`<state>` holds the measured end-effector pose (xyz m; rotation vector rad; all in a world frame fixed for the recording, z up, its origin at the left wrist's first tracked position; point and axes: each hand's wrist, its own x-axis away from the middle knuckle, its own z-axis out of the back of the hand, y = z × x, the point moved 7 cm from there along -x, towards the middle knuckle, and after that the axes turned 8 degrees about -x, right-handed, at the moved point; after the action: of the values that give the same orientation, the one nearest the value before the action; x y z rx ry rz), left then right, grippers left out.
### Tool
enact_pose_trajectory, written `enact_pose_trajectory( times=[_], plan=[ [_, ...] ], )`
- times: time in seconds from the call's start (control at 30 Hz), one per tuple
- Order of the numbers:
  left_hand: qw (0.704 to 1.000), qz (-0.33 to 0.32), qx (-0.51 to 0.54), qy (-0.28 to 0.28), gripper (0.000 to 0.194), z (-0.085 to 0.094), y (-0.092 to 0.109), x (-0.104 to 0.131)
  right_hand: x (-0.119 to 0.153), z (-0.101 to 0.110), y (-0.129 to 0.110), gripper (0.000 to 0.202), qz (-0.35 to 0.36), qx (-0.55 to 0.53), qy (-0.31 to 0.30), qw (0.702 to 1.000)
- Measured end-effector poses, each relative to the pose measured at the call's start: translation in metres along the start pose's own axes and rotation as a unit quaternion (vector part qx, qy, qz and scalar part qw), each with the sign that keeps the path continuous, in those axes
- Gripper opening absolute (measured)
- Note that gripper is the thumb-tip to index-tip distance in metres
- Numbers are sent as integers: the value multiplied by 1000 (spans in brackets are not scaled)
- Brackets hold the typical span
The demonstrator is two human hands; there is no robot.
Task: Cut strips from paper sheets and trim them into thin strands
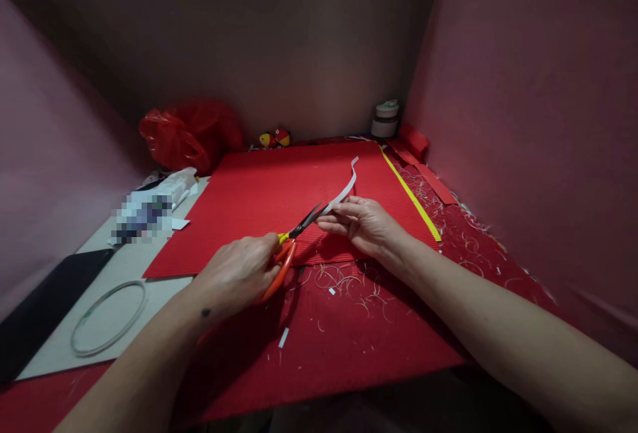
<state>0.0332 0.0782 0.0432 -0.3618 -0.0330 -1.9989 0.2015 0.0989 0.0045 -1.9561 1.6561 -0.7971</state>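
The left hand [239,267] is curled round the orange and yellow handles of a pair of scissors [295,232]. From that hand the blades run forward and to the right, a little parted, with their tips just short of the right hand's fingers. The right hand [366,224] pinches the near end of a narrow white strip [345,192] between thumb and fingertips, its other fingers loosely bent.

The relation that matters most lies in the gap between the hands: the strip's pinched end is just beside the blade tips, and whether any of it sits between the blades I cannot tell. The strip's long axis leads away from the right fingertips, forward and slightly to the right, its far end curling up in the air. The right hand is the nearer one to the strip; the left reaches it only through the scissors.

Beneath both hands a red ribbed sheet [279,187] lies on the counter [319,370]. Forward and right of the right hand, a yellow strip [411,194] runs along the sheet's edge. Thread scraps [339,280] are strewn below the right hand, and a small white scrap [284,338] lies nearer the body, to the right of the left hand.
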Motion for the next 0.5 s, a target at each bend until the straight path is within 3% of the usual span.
enact_pose_trajectory(
  times=[0.5],
  plan=[
    [996, -23, -84, 9, 30, -3, 7, 0, 3, -5, 4, 9, -15, 0, -14, 1000]
  ],
)
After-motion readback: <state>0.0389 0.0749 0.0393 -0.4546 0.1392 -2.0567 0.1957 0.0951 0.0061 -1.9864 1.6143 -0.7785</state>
